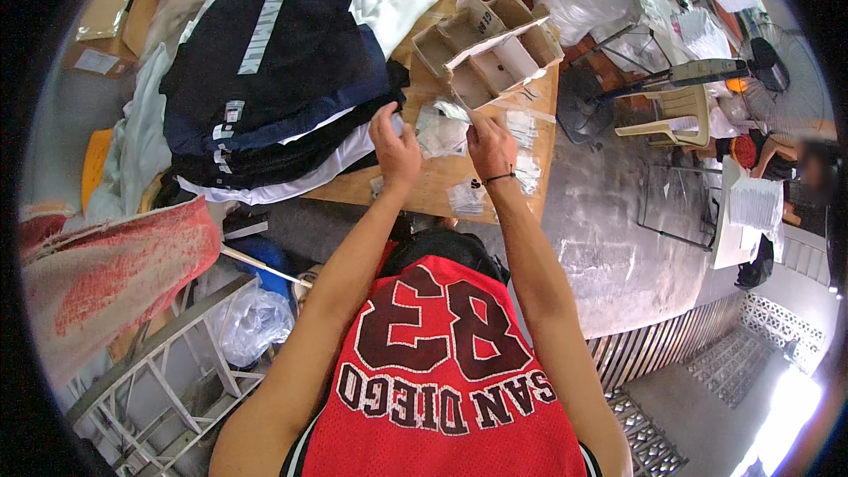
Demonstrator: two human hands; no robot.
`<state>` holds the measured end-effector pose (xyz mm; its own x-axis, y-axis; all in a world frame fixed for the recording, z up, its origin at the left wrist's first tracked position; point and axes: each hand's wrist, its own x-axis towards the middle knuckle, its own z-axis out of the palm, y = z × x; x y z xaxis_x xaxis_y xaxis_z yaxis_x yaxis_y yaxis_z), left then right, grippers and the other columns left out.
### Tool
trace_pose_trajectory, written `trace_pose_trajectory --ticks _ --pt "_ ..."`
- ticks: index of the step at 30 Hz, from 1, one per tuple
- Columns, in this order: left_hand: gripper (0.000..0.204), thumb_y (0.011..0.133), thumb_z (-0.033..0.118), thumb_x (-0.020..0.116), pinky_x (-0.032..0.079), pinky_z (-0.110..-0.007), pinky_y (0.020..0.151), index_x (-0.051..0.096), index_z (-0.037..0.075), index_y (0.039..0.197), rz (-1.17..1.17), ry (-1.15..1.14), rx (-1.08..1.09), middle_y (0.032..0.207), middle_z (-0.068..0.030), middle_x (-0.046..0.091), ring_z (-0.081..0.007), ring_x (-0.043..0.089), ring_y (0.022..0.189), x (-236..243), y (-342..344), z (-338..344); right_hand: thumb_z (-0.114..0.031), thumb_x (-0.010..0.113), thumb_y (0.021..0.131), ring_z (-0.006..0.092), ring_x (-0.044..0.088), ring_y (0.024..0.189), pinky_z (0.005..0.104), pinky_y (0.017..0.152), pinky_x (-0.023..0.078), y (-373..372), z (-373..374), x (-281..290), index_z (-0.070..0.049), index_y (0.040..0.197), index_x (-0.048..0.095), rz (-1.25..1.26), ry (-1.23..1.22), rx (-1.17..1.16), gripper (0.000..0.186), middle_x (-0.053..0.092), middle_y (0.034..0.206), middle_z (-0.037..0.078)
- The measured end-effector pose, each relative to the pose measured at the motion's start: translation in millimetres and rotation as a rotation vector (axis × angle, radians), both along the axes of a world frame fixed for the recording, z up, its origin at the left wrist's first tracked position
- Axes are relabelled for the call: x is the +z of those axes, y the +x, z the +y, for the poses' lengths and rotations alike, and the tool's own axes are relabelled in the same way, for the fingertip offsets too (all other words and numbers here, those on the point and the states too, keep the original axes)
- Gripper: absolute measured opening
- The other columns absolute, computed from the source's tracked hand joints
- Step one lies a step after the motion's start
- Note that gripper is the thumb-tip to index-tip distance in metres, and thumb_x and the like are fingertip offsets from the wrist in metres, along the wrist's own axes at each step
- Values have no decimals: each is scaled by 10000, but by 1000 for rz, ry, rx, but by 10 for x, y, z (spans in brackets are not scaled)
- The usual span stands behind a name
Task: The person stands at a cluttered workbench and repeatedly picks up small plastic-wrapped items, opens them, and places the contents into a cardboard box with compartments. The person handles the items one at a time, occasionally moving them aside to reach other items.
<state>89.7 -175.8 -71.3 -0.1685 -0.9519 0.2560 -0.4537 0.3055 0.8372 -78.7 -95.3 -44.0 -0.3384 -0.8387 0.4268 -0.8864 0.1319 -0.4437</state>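
Note:
My left hand [396, 148] is raised over the table's near edge, beside a pile of folded garments [274, 79] in black, navy and white. Its thumb and fingers are apart and nothing shows between them. To its right, my right hand [492, 148] has thumb and forefinger pinched together. A thin whitish piece [453, 109] shows at those fingertips, too small to name. Small clear plastic packets [439, 134] lie between the hands. Just beyond sits a cardboard box [495, 57] divided into compartments.
More small packets [468, 199] lie on the wooden table [411, 199]. A metal ladder [177, 371] and a red-stained cloth [132, 274] are at my left. A black fan [680, 75], a beige plastic chair [671, 115] and a seated person [782, 155] are at the right.

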Motion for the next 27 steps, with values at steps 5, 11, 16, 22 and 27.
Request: trace_pose_trajectory --ticks 5,11,16,22,27 --pt "419 1013 363 560 474 -412 929 534 76 1317 685 546 68 1261 -100 596 -250 568 1164 -2 -188 -132 -19 705 793 276 685 899 390 744 567 115 -88 156 -96 1087 720 -53 -77 -7 305 730 935 97" --pt "842 871 825 452 483 -451 938 537 123 1328 1175 1368 -219 1284 -116 607 -293 609 1102 472 -290 -206 -29 716 769 296 678 935 396 814 569 286 -93 357 -60 1105 685 -21 -179 74 339 721 1055 107" --pt "672 957 605 479 406 -522 1114 494 121 1423 1503 1387 -474 1437 -298 501 -408 537 1286 491 -269 -136 -25 721 741 296 674 956 399 873 560 427 -78 452 -58 1109 689 25 -244 170 371 715 1066 97" --pt "493 991 354 472 430 -563 1097 486 133 1432 1628 1349 -476 1446 -266 502 -445 512 1309 340 -220 -47 -169 808 701 312 601 1152 467 1015 475 415 54 601 -101 1226 647 -60 -113 286 553 653 1249 87" --pt "453 1031 296 427 473 -580 1064 444 199 1473 1632 1314 -541 1479 -235 485 -431 500 1335 457 -187 1 -196 865 701 342 565 1201 452 990 483 436 264 683 -76 1236 649 -58 -86 242 590 609 1323 132"
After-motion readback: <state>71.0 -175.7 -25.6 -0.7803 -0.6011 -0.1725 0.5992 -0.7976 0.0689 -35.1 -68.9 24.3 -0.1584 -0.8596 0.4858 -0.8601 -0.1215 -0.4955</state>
